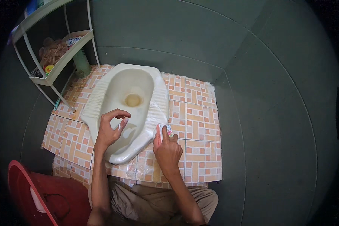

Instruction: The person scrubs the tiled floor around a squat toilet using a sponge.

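Note:
A white ceramic squat toilet [160, 94] is set in the tiled floor in front of me, with brownish water in its bowl. Over the bowl's near left part is my left hand [111, 128], its fingers curled toward the thumb. Something small and pale shows by the thumb tip, too small to name. My right hand [168, 152] grips a small box [160, 138], white and coral red with a coloured picture, beside the toilet's right rim. The index finger lies along the box's top, and the palm side is hidden.
A white shelf rack [79, 44] at the far left holds a brownish mesh puff [52, 52] and small packages. Under it stands a greenish container [81, 64]. At the lower left is a red bucket [64, 192]. Grey-green walls [278, 124] close in the back and right.

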`<action>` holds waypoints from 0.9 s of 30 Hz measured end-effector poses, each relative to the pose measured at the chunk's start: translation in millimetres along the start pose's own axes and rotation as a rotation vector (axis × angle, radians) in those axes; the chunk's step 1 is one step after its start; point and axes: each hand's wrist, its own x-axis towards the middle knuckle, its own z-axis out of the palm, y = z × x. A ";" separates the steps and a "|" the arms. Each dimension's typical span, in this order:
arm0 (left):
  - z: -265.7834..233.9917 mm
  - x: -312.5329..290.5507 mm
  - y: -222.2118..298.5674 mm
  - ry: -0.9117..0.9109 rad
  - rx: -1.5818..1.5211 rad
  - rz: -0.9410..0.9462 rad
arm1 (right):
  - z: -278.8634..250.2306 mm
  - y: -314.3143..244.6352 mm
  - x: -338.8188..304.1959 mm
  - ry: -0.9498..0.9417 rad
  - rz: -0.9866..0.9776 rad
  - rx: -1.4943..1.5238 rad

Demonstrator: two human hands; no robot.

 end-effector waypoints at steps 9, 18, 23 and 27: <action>0.3 -0.2 1.9 -0.021 -0.009 -0.035 | 26.1 -38.6 28.2 -0.195 0.013 0.047; -3.2 -1.0 1.0 0.013 0.027 0.010 | 5.9 5.3 8.7 -0.047 0.002 0.009; -2.1 1.4 5.6 0.010 0.013 0.013 | 6.4 -9.1 10.5 -0.030 0.044 -0.038; -5.1 1.2 3.0 0.021 0.007 0.023 | 15.7 -44.5 21.7 -0.211 0.050 0.033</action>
